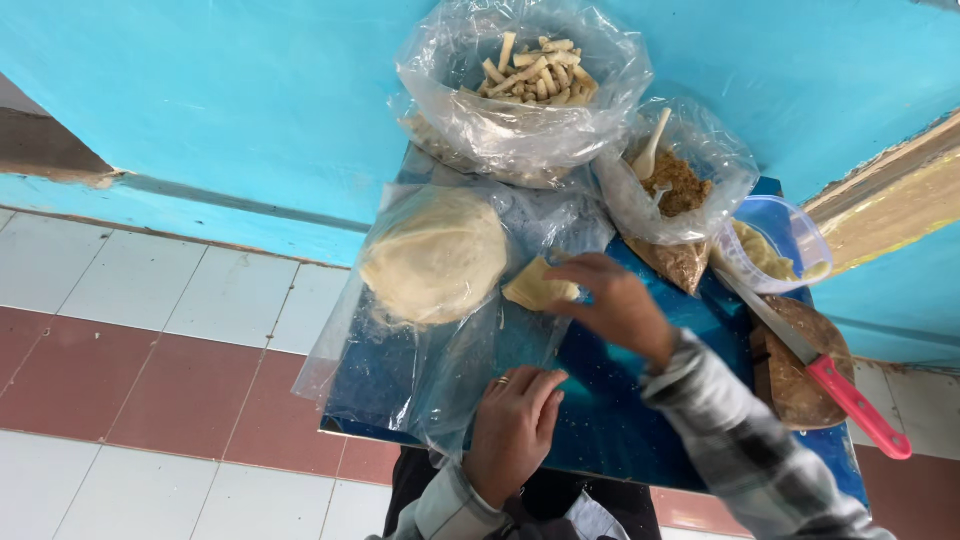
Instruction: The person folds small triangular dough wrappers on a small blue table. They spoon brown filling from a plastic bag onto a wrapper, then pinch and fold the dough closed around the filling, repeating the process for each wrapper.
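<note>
Right hand: I see my right hand (612, 300) reaching left across the blue tabletop (620, 410), fingers pinching a small flat piece of dough (538, 287) at its right edge
Left hand: my left hand (513, 425) lies palm down near the front edge, fingers together and flat, pressing on the clear plastic sheet (400, 370); a ring shows on one finger
Piece of dough: pale yellow, roughly square, lying on the plastic just right of the big dough ball (435, 255)
Dough ball: large, rounded, cream-coloured, covered by the plastic at the left of the tabletop
Back of tabletop: an open clear bag of short pale sticks (530, 72), and beside it to the right a bag of brown crumbs (680, 185) with a white spoon (650, 148) standing in it
Right side: a clear plastic tub (790, 235) with pale filling, and a knife with a red handle (860, 405) lying over a brown wooden board (800, 385)
Surroundings: turquoise wall (250, 110), white and red floor tiles (150, 340)
</note>
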`<state>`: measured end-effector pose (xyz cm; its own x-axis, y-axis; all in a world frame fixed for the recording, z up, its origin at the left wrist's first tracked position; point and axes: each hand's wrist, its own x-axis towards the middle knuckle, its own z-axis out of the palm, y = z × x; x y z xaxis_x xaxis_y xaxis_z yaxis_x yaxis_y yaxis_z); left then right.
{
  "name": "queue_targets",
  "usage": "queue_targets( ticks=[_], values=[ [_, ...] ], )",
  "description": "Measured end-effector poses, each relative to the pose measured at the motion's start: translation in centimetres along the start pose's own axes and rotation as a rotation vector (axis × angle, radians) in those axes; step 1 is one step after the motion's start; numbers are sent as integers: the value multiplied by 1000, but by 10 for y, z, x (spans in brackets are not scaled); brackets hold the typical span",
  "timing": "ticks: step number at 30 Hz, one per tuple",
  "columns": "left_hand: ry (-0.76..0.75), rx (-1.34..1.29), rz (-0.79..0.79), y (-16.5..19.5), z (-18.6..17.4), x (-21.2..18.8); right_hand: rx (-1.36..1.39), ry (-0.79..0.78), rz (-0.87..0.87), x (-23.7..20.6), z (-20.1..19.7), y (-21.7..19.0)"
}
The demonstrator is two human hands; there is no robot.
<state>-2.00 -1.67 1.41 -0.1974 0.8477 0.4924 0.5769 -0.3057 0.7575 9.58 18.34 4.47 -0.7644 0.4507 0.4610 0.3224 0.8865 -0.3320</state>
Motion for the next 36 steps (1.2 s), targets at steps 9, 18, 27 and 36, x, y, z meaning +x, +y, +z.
queue_targets(
  ticks=[9, 18, 27, 36],
  values=[
    [31, 96, 47, -11, -5, 12, 67, -97, 230, -1, 26, 21],
    [-71, 730, 121, -45, 14, 40, 549, -10, 499, 0, 60, 82],
    [-129, 677, 80, -43, 6, 40, 720, 329, 579, -71, -20, 56],
    [-281, 252, 275, 4, 20, -20, -254, 17, 69, -173, -27, -91]
  ],
)
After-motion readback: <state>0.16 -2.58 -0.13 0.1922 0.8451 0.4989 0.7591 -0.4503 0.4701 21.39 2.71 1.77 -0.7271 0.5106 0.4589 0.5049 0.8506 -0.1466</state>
